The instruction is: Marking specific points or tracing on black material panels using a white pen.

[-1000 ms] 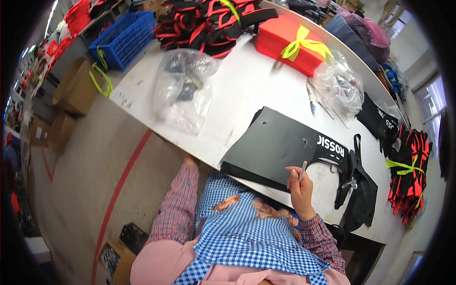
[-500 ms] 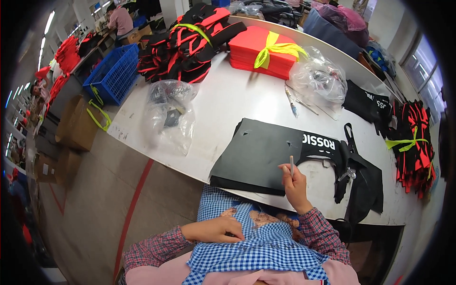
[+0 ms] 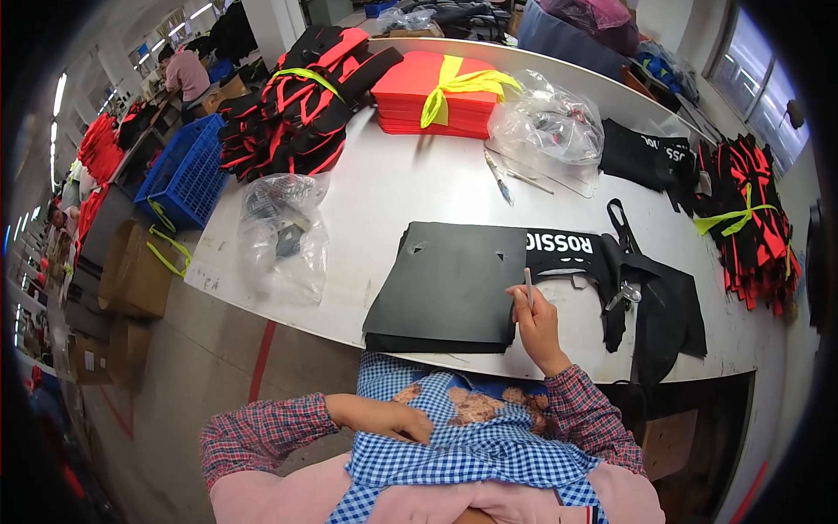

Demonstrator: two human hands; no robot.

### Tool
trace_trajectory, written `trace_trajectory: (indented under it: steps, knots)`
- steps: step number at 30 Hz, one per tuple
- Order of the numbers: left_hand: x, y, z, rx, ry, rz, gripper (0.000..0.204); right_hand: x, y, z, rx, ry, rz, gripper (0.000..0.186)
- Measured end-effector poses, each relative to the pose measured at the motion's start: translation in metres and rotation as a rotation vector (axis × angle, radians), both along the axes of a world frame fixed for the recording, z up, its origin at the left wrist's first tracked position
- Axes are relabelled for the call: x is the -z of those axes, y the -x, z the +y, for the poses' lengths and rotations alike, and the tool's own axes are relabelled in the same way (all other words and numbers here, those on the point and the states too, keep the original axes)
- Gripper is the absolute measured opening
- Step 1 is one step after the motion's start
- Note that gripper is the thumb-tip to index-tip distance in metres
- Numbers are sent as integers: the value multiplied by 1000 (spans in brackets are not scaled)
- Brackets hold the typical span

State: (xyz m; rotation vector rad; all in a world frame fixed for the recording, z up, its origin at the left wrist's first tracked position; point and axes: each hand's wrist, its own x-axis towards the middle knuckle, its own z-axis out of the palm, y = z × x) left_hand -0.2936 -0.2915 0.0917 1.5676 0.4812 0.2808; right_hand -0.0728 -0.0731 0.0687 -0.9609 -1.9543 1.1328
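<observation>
My right hand (image 3: pixel 537 325) grips a thin pale stick-like pen (image 3: pixel 528 288) at the right part of a dark grey sheet (image 3: pixel 441 293), which lies on the white table (image 3: pixel 367 192) over black material. Beside it are black fabric pieces with white lettering (image 3: pixel 567 244) and a black piece with a strap and silver fitting (image 3: pixel 668 319). My left hand (image 3: pixel 397 419) is down at the blue checked apron (image 3: pixel 471 467), its fingers mostly hidden in the cloth at waist level.
Red sheets (image 3: pixel 410 100) tied in yellow, black-red bundles (image 3: pixel 288 122), plastic bags (image 3: pixel 284 244), and loose pens (image 3: pixel 493 175) sit on the table. Another tied bundle (image 3: pixel 746 262) is at right. A blue crate (image 3: pixel 175 175), cartons (image 3: pixel 131 271) and a seated person (image 3: pixel 183 74) are left.
My left arm, earlier lowered beside the table, has come across to the apron, and the fingers have since slipped into the cloth. The view has shifted; my right hand still holds the pen.
</observation>
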Motion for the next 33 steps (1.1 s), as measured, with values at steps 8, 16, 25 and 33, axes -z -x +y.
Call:
trace_trajectory:
  steps: [8,16,25,33]
  knots:
    - [-18,-26,14,-146,-358,150,23,19,-5,9,37,0,-29,29]
    - [-1,-11,21,-802,-446,323,15,38,-17,19,138,-70,-113,21]
    - [81,28,41,-1250,-831,1087,61,48,-13,37,190,41,-297,29]
    - [90,29,43,-1242,-770,1056,67,54,-6,38,236,66,-304,29]
